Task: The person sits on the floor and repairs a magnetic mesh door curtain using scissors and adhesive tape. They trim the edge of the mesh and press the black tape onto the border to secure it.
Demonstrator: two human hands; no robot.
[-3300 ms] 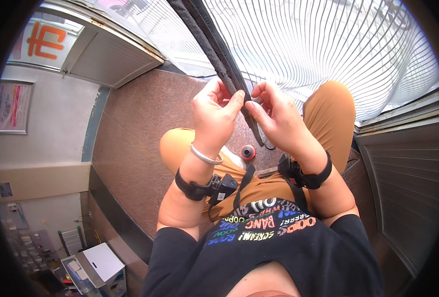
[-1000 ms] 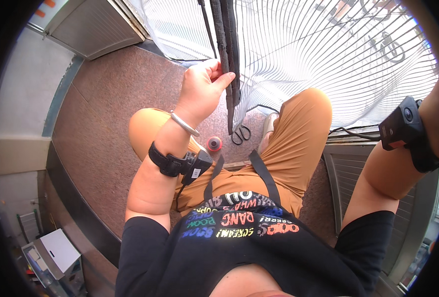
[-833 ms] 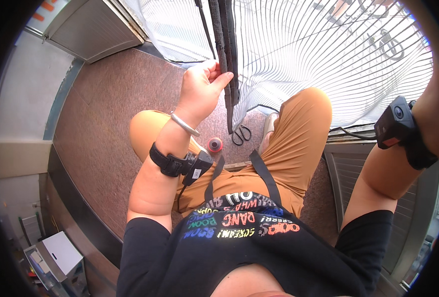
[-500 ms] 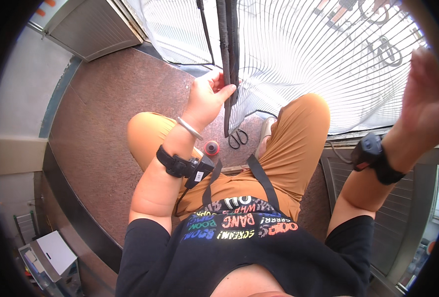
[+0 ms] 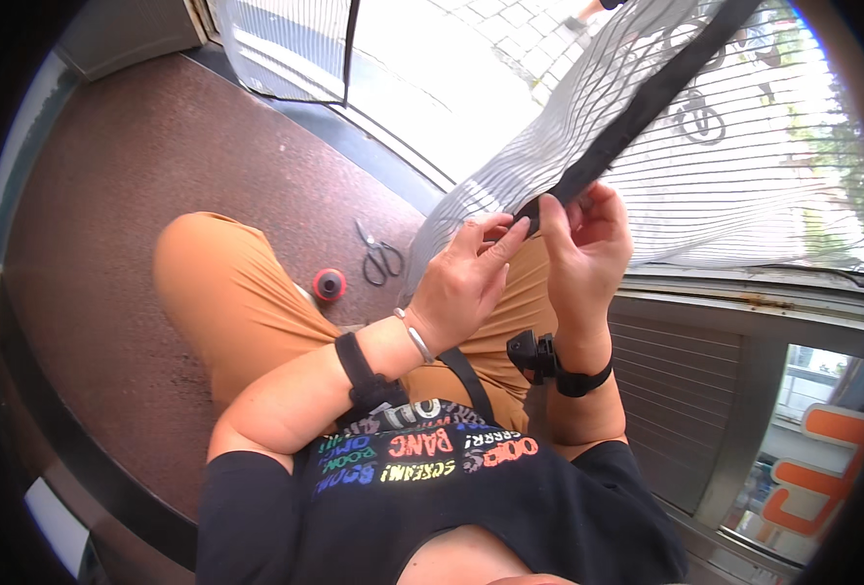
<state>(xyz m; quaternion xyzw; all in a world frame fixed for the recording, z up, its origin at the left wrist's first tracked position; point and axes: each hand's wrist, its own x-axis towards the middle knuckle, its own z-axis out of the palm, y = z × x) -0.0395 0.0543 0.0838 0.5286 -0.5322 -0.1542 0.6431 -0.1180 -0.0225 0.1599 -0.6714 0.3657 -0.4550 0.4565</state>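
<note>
A sheer, striped mesh door curtain point(image 5: 725, 195) hangs to my right, its dark edge strip point(image 5: 642, 112) running diagonally down to both hands. My left hand point(image 5: 463, 288) pinches the low end of the strip between thumb and fingertips. Just right of it, my right hand point(image 5: 588, 244) grips the same strip, thumb against bent fingers. The lower mesh drapes over my right knee and hides part of it. On the floor between my legs lie black-handled scissors point(image 5: 383, 263), beside a small round red-and-black object point(image 5: 330, 285) whose kind I cannot make out.
Another mesh panel point(image 5: 291, 44) with a black edge hangs at the far left of the doorway. A metal threshold point(image 5: 393, 146) crosses the reddish-brown floor point(image 5: 149, 146). Ribbed metal panelling point(image 5: 676, 390) stands to my right. Outside are paving and a bicycle point(image 5: 700, 119).
My right hand has come down from the far right onto the curtain's edge strip beside my left. The strip has swung from upright to a diagonal, separating from the left panel. My view has shifted right.
</note>
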